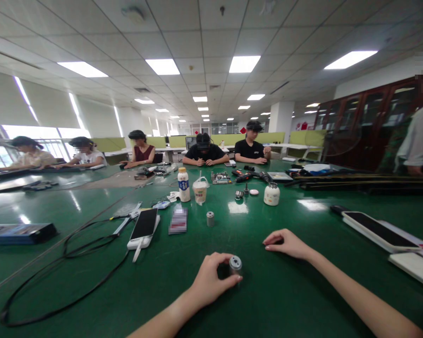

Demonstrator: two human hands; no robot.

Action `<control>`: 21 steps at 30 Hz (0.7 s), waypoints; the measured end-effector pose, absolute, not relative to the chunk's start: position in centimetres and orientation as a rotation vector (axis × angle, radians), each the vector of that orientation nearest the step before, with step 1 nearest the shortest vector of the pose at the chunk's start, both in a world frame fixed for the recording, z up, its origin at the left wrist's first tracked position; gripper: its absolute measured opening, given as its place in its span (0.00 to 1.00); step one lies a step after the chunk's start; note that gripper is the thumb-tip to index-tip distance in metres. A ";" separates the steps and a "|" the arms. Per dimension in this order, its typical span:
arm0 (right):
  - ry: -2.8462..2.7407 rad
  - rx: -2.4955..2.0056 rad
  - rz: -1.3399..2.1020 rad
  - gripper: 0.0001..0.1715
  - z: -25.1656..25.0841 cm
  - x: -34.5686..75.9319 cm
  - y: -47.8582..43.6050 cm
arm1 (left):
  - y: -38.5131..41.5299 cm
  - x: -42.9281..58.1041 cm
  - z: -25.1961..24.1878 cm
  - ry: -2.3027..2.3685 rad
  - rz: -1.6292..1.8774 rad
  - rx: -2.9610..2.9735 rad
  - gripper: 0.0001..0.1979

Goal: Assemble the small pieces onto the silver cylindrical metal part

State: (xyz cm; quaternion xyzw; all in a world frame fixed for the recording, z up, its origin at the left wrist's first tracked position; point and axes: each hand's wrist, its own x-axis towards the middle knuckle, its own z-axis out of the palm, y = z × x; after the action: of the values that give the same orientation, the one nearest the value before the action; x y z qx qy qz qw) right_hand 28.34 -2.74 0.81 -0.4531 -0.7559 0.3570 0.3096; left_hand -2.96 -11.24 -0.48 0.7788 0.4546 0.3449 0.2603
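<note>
- Left hand (213, 279): thumb and index finger pinched around a short silver metal cylinder (235, 265), one on each side near its upper part.
- Cylinder pose: long axis roughly vertical, round end face up with a dark recess at its centre. Can't tell whether the base touches the table.
- Cylinder location: over the near middle of the glossy green tabletop (254, 300), between the two hands but only the left on it.
- Right hand (285, 243): fingers loosely curled, nothing seen in them, apart from the cylinder and farther out to the right.
- Second silver metal cylinder (210, 218): stands upright on the table beyond the left hand, long axis vertical, end face up, untouched.
- Left of that: flat purple-and-white packet (178, 225), then a black-screened phone (144, 224) lying on a white block, long axis slanting away.
- Behind: clear plastic cup with straw (200, 191), white bottle with blue label (184, 185), rounded white jar (271, 195), all upright.
</note>
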 end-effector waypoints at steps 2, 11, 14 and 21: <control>-1.950 -1.186 0.948 0.19 0.7 27.9 -2.8 | -11.2 -3.0 -0.6 1.227 0.946 2.109 0.20; -1.589 -0.850 1.116 0.21 0.7 19.1 -6.9 | -11.0 -2.9 -0.6 1.200 0.975 2.135 0.19; -1.595 -0.813 1.133 0.20 0.9 17.6 -8.3 | -11.0 -2.9 -0.6 1.185 0.971 2.149 0.19; -1.691 -0.759 1.056 0.18 0.9 16.8 -9.0 | -10.9 -2.9 -1.1 1.181 0.992 2.153 0.20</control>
State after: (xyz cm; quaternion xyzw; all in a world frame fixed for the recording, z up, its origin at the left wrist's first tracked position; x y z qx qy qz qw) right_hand 16.75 -9.01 0.86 -0.3115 -0.6941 0.4335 0.4831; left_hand -2.91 -10.87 -1.12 0.7884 0.4325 0.3632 0.2438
